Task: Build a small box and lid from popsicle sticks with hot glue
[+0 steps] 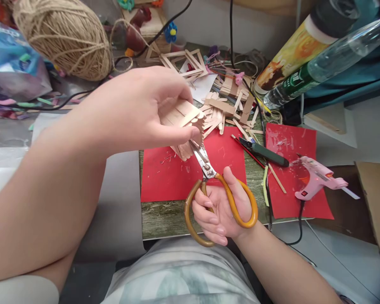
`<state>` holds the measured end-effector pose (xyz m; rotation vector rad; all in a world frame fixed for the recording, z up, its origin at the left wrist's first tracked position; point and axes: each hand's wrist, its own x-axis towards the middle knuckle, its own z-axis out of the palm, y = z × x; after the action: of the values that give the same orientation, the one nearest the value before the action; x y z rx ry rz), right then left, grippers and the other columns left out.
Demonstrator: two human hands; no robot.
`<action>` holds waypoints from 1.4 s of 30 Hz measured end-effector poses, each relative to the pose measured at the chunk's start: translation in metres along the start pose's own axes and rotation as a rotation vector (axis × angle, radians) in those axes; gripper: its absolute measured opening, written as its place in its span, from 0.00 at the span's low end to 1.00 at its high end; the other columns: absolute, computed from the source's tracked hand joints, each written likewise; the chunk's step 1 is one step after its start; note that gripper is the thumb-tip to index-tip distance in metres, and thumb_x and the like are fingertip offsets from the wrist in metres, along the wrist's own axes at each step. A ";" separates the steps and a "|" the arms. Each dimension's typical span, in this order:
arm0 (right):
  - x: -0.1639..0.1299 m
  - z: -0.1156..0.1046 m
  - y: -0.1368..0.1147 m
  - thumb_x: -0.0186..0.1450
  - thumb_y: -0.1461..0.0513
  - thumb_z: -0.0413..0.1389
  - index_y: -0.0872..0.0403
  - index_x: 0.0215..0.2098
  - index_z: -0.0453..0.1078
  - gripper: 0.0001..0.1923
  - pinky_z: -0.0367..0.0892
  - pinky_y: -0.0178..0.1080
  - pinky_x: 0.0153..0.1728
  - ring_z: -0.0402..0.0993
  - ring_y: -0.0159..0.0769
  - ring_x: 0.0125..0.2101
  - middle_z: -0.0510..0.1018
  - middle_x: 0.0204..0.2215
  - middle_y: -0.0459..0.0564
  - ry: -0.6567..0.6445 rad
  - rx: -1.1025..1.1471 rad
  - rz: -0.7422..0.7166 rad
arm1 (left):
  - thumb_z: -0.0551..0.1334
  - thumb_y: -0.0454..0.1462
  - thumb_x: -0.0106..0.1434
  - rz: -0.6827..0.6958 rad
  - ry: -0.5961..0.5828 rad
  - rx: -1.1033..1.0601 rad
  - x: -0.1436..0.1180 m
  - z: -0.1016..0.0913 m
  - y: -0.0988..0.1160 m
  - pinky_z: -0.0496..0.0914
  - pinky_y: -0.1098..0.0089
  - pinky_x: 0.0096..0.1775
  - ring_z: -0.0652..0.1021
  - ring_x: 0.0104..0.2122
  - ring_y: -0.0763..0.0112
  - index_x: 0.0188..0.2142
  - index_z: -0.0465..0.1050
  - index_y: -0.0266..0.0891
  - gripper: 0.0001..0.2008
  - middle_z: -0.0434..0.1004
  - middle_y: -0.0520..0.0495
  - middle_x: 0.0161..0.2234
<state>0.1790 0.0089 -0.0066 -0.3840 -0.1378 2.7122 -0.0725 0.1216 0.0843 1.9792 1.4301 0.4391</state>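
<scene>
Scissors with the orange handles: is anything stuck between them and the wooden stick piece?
Nothing visible. The metal blades of the orange-handled scissors in the right hand already reach the edge of the glued wooden craft-stick piece, which the left hand holds above the red paper sheet.

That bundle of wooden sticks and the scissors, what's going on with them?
A person's left hand holds a glued piece made of craft sticks above a red paper sheet. The right hand grips yellow-handled scissors, whose blades meet the lower edge of the stick piece. Loose sticks lie piled behind, and a pink glue gun rests on a second red sheet at the right, beside a dark-handled cutter.
</scene>
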 end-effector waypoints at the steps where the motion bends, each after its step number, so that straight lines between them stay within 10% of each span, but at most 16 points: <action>1: 0.000 0.000 0.000 0.66 0.31 0.19 0.52 0.32 0.59 0.43 0.65 0.34 0.13 0.61 0.29 0.15 0.69 0.22 0.45 -0.013 0.006 -0.004 | 0.68 0.51 0.56 0.008 0.016 -0.022 -0.001 -0.001 0.001 0.69 0.60 0.57 0.70 0.62 0.47 0.50 0.76 0.36 0.27 0.76 0.48 0.52; 10: -0.008 0.007 -0.002 0.65 0.30 0.18 0.51 0.31 0.57 0.43 0.65 0.33 0.10 0.60 0.28 0.12 0.69 0.20 0.44 0.003 0.065 0.063 | 0.70 0.53 0.54 -0.012 -0.006 0.030 -0.001 0.000 0.016 0.68 0.55 0.58 0.72 0.58 0.47 0.49 0.76 0.38 0.29 0.74 0.43 0.51; 18: -0.012 0.008 -0.003 0.68 0.35 0.16 0.54 0.33 0.61 0.45 0.67 0.30 0.11 0.60 0.25 0.12 0.69 0.21 0.43 -0.022 0.097 0.046 | 0.66 0.49 0.60 0.380 0.139 0.174 0.003 0.004 0.006 0.69 0.60 0.51 0.75 0.46 0.57 0.47 0.76 0.41 0.20 0.75 0.45 0.44; 42: -0.011 0.000 -0.001 0.66 0.30 0.22 0.54 0.34 0.62 0.45 0.60 0.34 0.15 0.66 0.33 0.17 0.76 0.25 0.54 -0.108 -0.004 -0.056 | 0.67 0.46 0.60 0.451 0.158 0.148 0.006 0.004 0.006 0.70 0.60 0.47 0.76 0.44 0.57 0.45 0.75 0.39 0.17 0.76 0.44 0.43</action>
<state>0.1889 0.0054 -0.0034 -0.2314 -0.1807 2.6776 -0.0638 0.1249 0.0842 2.4415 1.1240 0.7172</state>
